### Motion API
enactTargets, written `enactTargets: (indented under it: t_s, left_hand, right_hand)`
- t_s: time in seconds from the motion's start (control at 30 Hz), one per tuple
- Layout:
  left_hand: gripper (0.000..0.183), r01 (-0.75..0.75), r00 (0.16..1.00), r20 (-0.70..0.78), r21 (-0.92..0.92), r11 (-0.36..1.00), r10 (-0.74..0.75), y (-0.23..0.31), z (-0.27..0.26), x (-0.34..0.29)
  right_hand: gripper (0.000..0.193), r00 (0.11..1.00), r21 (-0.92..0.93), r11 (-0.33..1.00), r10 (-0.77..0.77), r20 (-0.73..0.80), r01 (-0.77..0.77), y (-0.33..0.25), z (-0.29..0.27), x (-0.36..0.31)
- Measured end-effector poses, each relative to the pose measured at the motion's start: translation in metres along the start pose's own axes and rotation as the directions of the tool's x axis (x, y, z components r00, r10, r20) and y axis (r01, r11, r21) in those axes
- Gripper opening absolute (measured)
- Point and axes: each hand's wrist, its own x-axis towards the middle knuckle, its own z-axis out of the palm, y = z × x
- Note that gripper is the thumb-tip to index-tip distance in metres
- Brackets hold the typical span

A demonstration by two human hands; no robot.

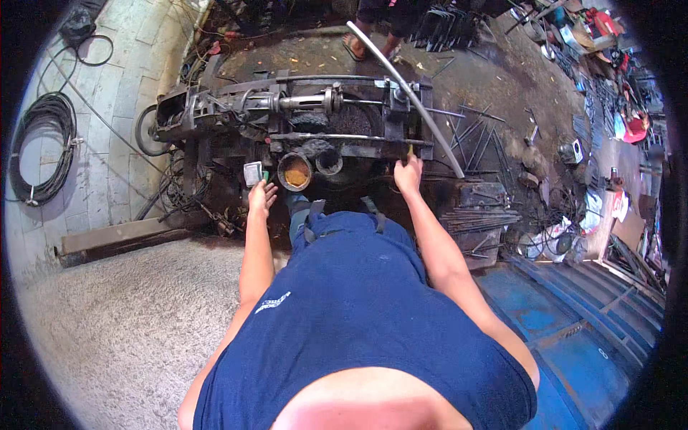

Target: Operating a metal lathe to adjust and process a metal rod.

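My left hand (263, 198) is held just below a small white box with a green part (253, 173) on the near side of a dark, greasy machine (301, 136). Its fingers are apart and stretched toward that box; whether they touch it is unclear. At the near right end of the machine, my right hand (408, 176) is closed round a small yellowish handle (411, 151), most of it hidden by the fingers. Between my hands stand a round can with orange-brown contents (295, 173) and a darker can (330, 163). Across the machine runs a metal shaft (304, 102).
A long pale tube (408, 93) slants over the machine's right end. Metal rods (476, 218) lie stacked at right, with loose rods (487, 136) on the floor beyond. A person's foot (354, 47) is at the far side. Coiled black cable (44, 147) lies at left.
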Motion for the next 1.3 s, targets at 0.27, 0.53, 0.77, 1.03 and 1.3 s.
enactTargets:
  t_s: [0.27,0.53,0.77,1.03,1.3]
  left_hand:
    - [0.046,0.009,0.999,0.042,0.100,0.995,-0.013,0.000,-0.004,-0.010]
    - [0.046,0.029,0.997,0.062,0.143,0.989,-0.038,0.010,0.001,-0.021]
    - [0.047,0.028,0.999,0.037,0.076,0.997,-0.031,-0.001,-0.008,-0.018]
    - [0.047,0.026,0.999,0.037,0.086,0.996,-0.030,0.005,0.000,-0.024]
    - [0.049,0.043,0.997,0.061,0.057,0.997,-0.046,0.004,-0.008,-0.020]
  right_hand:
    - [0.036,0.886,0.067,0.885,0.462,-0.018,-0.460,0.035,0.046,0.060]
    - [0.031,0.867,0.077,0.891,0.454,-0.207,-0.448,0.026,0.052,0.043]
    - [0.032,0.896,0.003,0.909,0.413,-0.163,-0.418,0.024,0.043,0.041]
    - [0.040,0.862,0.074,0.872,0.490,-0.131,-0.485,0.033,0.053,0.049]
    - [0.026,0.879,0.131,0.919,0.394,-0.269,-0.372,0.022,0.060,0.055]
